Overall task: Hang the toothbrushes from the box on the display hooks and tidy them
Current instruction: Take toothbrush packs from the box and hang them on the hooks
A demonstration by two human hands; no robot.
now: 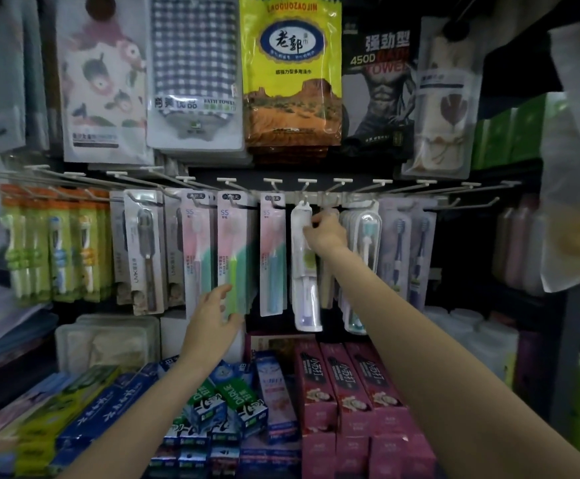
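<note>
My right hand (326, 231) pinches the top of a clear toothbrush travel case (305, 271) that hangs from a display hook (304, 197) in the middle of the rail. My left hand (217, 312), fingers spread, touches the lower end of a pink-and-green toothbrush pack (233, 250) hanging further left. More toothbrush packs hang along the rail: green and orange ones (53, 247) at the far left, purple ones (407, 243) at the right. No box is in view.
Packaged towels (290, 74) hang above the hook rail. Toothpaste boxes (347, 385) lie on the shelf below my arms. Several hooks (475, 202) at the right end of the rail carry nothing. Shelves with goods flank both sides.
</note>
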